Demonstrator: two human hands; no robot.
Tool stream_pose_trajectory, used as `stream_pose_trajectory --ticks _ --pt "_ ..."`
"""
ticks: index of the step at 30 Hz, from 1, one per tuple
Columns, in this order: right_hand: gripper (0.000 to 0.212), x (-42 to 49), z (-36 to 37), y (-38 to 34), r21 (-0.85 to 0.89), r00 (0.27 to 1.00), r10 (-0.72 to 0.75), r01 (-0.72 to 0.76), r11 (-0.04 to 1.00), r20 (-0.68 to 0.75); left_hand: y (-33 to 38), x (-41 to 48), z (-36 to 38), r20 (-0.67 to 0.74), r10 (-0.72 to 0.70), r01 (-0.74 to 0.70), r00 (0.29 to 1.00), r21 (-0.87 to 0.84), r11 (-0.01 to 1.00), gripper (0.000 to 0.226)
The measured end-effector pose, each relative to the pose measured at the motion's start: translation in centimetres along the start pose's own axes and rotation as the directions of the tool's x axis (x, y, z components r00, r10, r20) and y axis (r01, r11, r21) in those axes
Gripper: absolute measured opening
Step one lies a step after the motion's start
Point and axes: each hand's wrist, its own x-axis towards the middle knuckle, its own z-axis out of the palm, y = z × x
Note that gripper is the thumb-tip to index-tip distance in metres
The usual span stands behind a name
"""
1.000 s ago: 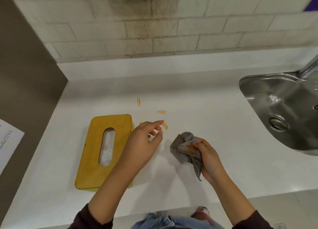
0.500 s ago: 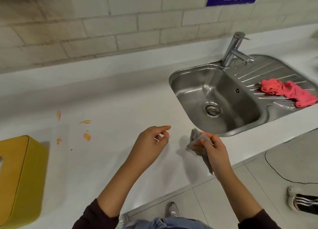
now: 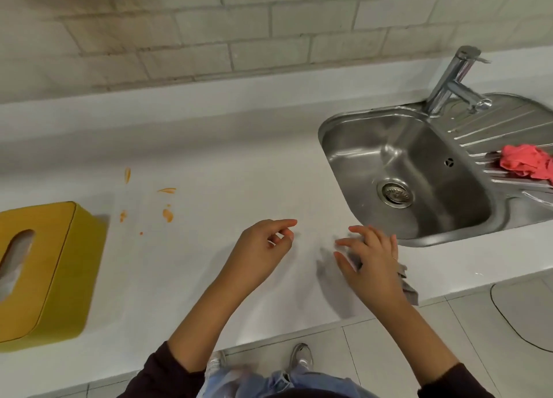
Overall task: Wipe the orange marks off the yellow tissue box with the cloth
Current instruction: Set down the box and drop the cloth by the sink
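Note:
The yellow tissue box [image 3: 57, 278] stands at the far left of the white counter, with tissue showing in its oval slot. No orange marks show on its visible faces. Orange smears [image 3: 167, 215] lie on the counter just right of the box. My left hand [image 3: 260, 248] hovers over the counter's middle, fingers loosely apart and empty. My right hand [image 3: 371, 266] is spread flat over the grey cloth [image 3: 405, 287], which lies on the counter by its front edge. Most of the cloth is hidden under the palm.
A steel sink [image 3: 338, 146] with a drain and a tap [image 3: 452, 80] sits at the right. A pink cloth [image 3: 526, 164] lies on its draining board. A tiled wall runs behind. The counter's front edge is just below my hands.
My right hand carried the grey cloth rightward, away from the box and toward the sink, then set it down and spread its fingers over it. The view swung right.

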Motion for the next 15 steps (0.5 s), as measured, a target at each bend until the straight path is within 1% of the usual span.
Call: stream_pose_trajectory --ticks 5,8,11,12,15 --pt "0.010 1.6 2.7 -6.7 0.114 0.987 -0.137 0.126 0.985 0.087 -2.3 -1.9 -6.1 -0.137 -0.028 0.024 0.990 -0.034 0.999 0.024" --pt "0.009 2.1 5.1 -11.6 0.184 0.965 -0.223 0.196 0.963 0.138 -3.9 -4.0 -10.4 -0.240 -0.043 0.035 0.970 -0.041 0.999 0.025" --pt "0.008 2.1 7.7 -16.7 0.262 0.933 -0.313 0.262 0.929 0.179 -5.8 -6.3 -15.1 -0.367 -0.052 0.033 0.929 -0.060 0.998 0.027" --pt "0.008 2.1 9.4 -19.9 0.300 0.912 -0.365 0.301 0.905 0.186 -7.3 -7.9 -18.1 -0.434 -0.063 0.041 0.899 -0.062 0.997 0.028" --pt "0.011 2.2 11.1 -23.5 0.384 0.892 -0.424 0.340 0.858 0.158 -8.8 -9.8 -21.2 -0.506 -0.056 0.058 0.861 -0.013 0.998 0.025"
